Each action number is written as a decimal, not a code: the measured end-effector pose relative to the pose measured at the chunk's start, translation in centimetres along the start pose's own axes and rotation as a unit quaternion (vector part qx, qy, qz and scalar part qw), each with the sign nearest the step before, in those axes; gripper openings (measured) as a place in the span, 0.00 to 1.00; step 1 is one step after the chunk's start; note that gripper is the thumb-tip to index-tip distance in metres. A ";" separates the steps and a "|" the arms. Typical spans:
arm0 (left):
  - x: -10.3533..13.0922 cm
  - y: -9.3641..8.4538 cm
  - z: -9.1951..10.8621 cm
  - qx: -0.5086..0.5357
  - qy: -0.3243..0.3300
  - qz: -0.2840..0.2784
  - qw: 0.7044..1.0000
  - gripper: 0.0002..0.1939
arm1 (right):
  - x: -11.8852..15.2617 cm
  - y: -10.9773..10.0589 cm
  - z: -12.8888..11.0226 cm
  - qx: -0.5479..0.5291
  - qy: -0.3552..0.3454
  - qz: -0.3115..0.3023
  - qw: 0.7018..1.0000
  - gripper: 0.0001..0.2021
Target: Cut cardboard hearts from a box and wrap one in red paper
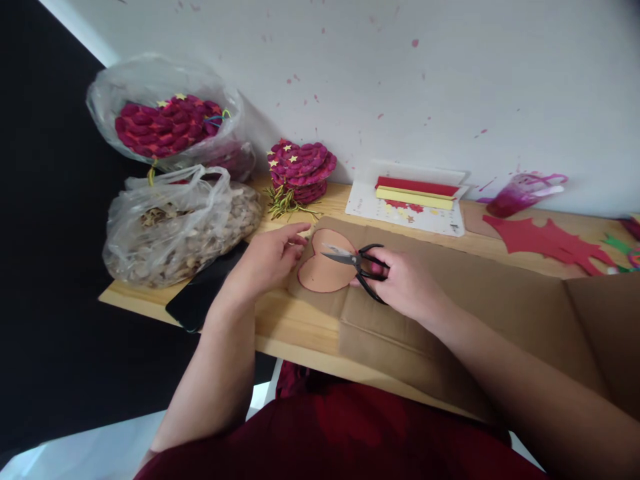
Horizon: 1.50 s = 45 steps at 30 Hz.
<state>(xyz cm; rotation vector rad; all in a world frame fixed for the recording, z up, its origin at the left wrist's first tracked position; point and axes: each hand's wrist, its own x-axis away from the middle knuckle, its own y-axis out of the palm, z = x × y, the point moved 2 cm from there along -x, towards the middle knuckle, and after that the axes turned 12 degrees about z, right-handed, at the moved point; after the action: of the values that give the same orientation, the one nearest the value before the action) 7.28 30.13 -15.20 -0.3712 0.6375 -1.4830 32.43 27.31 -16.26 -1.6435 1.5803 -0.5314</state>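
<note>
My right hand [395, 277] grips a pair of black-handled scissors [350, 259], its blades parted and pointing left. They lie over a heart shape [325, 277], lighter than the brown cardboard [450, 273] under it and edged with a dark red line. Whether the heart is a separate piece or part of the sheet I cannot tell. Just left of the heart, my left hand [273, 257] hovers near the cardboard's edge with its fingers apart, holding nothing.
Plastic bags [170, 227] and a phone [205, 287] lie at the left. Magenta heart-shaped pieces [303, 170] are stacked by the wall. Red and yellow strips [417, 193] rest on white paper. A cup of purple liquid [517, 195] and red cut-outs [545, 240] stand further right.
</note>
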 end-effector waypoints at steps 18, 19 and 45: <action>-0.1 0.3 1.0 -0.027 0.031 -0.028 0.999 0.28 | 0.1 0.1 -0.5 0.006 0.000 0.017 1.000 0.09; -0.2 0.4 0.9 -0.028 0.030 -0.028 0.999 0.28 | 0.1 0.1 -0.5 0.009 0.001 0.017 1.000 0.09; 3.9 -0.3 0.2 0.277 -0.221 0.051 0.934 0.29 | 1.3 -4.5 -1.0 -0.277 0.052 0.161 0.946 0.19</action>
<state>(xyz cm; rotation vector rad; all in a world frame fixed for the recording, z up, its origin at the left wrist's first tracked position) 7.08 26.24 -15.50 -0.2118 -0.1286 -1.3496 34.70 25.48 -12.48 -1.7102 2.1645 0.0102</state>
